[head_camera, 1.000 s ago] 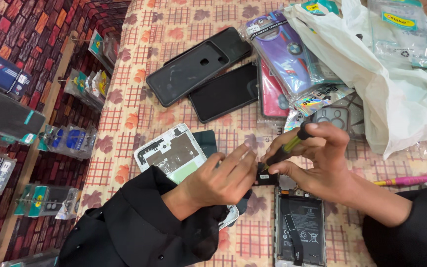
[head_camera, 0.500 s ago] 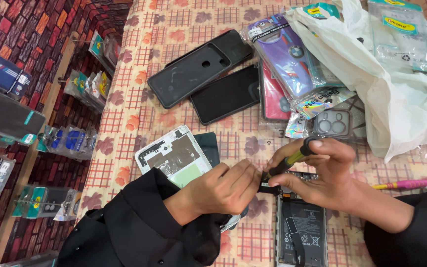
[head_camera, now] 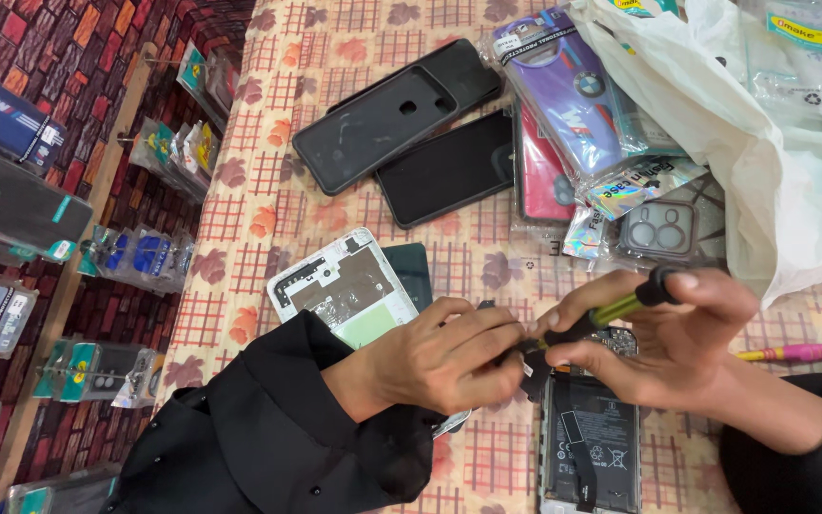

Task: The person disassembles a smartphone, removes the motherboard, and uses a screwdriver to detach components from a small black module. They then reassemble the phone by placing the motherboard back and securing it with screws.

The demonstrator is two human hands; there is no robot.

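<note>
Checked cloth (head_camera: 268, 171) covers the counter, strewn with phone cases and an open white phone frame (head_camera: 340, 290). Right hand (head_camera: 663, 333) is closed around a screwdriver (head_camera: 611, 312) (green shaft, black cap), long axis running from upper right down-left, tip meeting the left hand (head_camera: 449, 357). Left fingers pinch shut on a small dark part, mostly hidden. Hands touch, directly above an opened phone with battery showing (head_camera: 590, 443), its bottom edge cut off.
</note>
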